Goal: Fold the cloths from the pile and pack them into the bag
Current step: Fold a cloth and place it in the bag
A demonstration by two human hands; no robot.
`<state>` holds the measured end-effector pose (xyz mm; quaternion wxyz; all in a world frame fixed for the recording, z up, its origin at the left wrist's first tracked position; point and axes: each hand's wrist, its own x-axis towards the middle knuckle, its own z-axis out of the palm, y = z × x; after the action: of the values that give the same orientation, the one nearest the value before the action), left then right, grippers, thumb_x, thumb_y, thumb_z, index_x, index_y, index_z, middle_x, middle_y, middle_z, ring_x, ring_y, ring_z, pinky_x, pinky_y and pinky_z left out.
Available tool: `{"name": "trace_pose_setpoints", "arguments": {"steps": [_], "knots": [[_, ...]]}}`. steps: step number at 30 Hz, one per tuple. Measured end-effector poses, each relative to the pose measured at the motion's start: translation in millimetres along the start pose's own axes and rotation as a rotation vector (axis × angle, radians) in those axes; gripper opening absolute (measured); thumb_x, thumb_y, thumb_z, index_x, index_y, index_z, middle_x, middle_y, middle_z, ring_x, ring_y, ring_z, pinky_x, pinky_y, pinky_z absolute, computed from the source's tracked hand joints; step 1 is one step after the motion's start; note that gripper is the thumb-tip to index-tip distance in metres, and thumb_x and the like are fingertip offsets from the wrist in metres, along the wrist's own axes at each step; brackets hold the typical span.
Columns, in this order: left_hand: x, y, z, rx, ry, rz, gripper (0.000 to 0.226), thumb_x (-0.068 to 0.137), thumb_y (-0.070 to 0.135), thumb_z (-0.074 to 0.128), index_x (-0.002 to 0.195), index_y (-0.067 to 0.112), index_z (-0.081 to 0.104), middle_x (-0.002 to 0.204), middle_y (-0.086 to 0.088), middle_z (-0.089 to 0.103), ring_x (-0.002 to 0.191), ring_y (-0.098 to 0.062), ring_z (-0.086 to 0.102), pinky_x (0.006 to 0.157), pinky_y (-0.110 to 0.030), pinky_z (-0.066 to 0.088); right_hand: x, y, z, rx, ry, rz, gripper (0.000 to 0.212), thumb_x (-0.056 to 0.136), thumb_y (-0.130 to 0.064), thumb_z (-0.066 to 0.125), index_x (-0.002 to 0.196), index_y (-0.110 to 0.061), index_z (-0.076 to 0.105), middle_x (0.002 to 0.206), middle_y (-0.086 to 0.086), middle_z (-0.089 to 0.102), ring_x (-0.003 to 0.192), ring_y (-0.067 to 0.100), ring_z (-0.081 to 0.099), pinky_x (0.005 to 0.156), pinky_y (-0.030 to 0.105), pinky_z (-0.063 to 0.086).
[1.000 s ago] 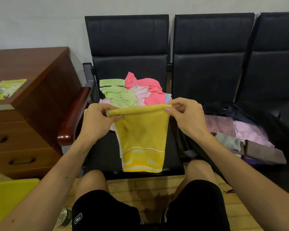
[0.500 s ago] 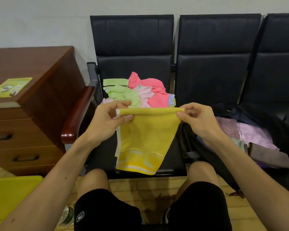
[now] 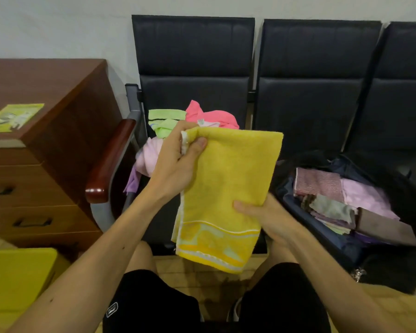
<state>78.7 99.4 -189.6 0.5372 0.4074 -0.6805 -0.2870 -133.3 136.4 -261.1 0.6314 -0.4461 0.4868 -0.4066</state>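
Presently the left hand (image 3: 175, 162) pinches the upper corner of a folded yellow towel (image 3: 226, 193), thumb curled over the edge. Lower right of it, the right hand (image 3: 269, 217) grips the towel's side, fingers hidden behind. Beyond the left hand lies the cloth pile (image 3: 178, 126); right of the right hand, the open dark bag (image 3: 382, 255) holds folded cloths.

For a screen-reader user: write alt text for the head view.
A person's left hand pinches the top corner of a hanging yellow towel while the right hand grips its lower right edge. Behind it, a pile of cloths sits on a black chair; an open dark bag holds folded cloths at right.
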Motion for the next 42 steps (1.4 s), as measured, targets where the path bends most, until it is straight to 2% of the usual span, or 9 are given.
{"name": "trace_pose_setpoints", "arguments": {"steps": [5,11,14,18,21,24,28,35,42], "knots": [[-1,1,-5,-0.059,0.046,-0.088,0.005,0.1,0.012,0.056,0.104,0.014,0.057,0.099,-0.002,0.064,0.096,-0.024,0.063,0.086,-0.037,0.054,-2,24,8,0.095,-0.088,0.113,0.084,0.048,-0.04,0.096,0.121,-0.011,0.066,0.12,0.008,0.071,0.11,0.025,0.068,0.093,0.039,0.056],[7,-20,-26,-0.13,0.122,-0.328,0.012,0.098,0.025,0.061,0.108,0.019,0.062,0.112,-0.008,0.069,0.103,-0.023,0.068,0.09,-0.042,0.058,-16,-3,20,0.169,-0.088,0.094,0.036,0.088,-0.033,0.055,0.112,-0.011,0.069,0.112,0.01,0.074,0.1,0.023,0.072,0.082,0.033,0.06],[-2,-34,-24,-0.714,0.069,-0.707,0.036,0.1,0.04,0.051,0.126,0.018,0.061,0.131,-0.009,0.065,0.119,-0.023,0.064,0.106,-0.044,0.047,-20,-12,32,0.242,-0.066,0.059,0.03,0.085,-0.032,0.057,0.1,-0.015,0.077,0.109,0.011,0.075,0.096,0.023,0.073,0.079,0.034,0.061],[-40,-50,-6,-1.179,0.037,-0.802,0.08,0.084,0.07,0.045,0.139,0.013,0.057,0.139,-0.013,0.059,0.129,-0.031,0.056,0.107,-0.048,0.045,-22,-23,37,0.386,0.01,0.026,0.025,0.082,-0.029,0.061,0.095,-0.017,0.078,0.106,0.013,0.075,0.091,0.026,0.074,0.079,0.042,0.061],[-59,-51,7,-1.072,-0.071,-0.914,0.083,0.076,0.074,0.042,0.122,0.012,0.071,0.127,-0.016,0.067,0.114,-0.034,0.066,0.09,-0.047,0.057,-20,-29,37,0.387,0.037,-0.006,0.028,0.08,-0.024,0.062,0.103,-0.011,0.071,0.101,0.012,0.076,0.087,0.025,0.075,0.076,0.041,0.062],[-67,-54,10,-0.873,-0.195,-0.985,0.055,0.081,0.047,0.055,0.114,0.007,0.07,0.105,-0.014,0.075,0.091,-0.025,0.074,0.071,-0.034,0.061,-20,-29,30,0.33,0.034,-0.023,0.034,0.08,-0.02,0.064,0.111,-0.008,0.068,0.106,0.013,0.075,0.091,0.026,0.074,0.075,0.04,0.062],[-60,-69,-4,-0.66,-0.158,-0.979,0.046,0.078,0.021,0.07,0.118,0.0,0.066,0.112,-0.019,0.072,0.092,-0.025,0.074,0.075,-0.034,0.061,-20,-22,13,0.077,0.085,-0.004,0.031,0.084,-0.015,0.068,0.115,-0.012,0.065,0.103,0.004,0.076,0.091,0.02,0.074,0.068,0.03,0.061],[-57,-75,-3,-0.61,-0.09,-0.922,0.03,0.094,0.018,0.062,0.121,0.006,0.067,0.114,-0.016,0.072,0.103,-0.028,0.071,0.085,-0.037,0.059,-10,-4,8,0.019,0.24,0.061,0.042,0.084,-0.016,0.074,0.123,-0.014,0.059,0.111,0.005,0.073,0.095,0.02,0.073,0.076,0.035,0.059],[-56,-73,-7,-0.622,-0.089,-0.859,0.061,0.074,0.014,0.078,0.129,0.005,0.055,0.115,-0.017,0.072,0.104,-0.032,0.071,0.081,-0.039,0.06,-8,-13,12,-0.037,0.373,0.062,0.054,0.078,-0.023,0.081,0.121,-0.015,0.049,0.11,0.003,0.066,0.093,0.019,0.069,0.066,0.032,0.056]]}}
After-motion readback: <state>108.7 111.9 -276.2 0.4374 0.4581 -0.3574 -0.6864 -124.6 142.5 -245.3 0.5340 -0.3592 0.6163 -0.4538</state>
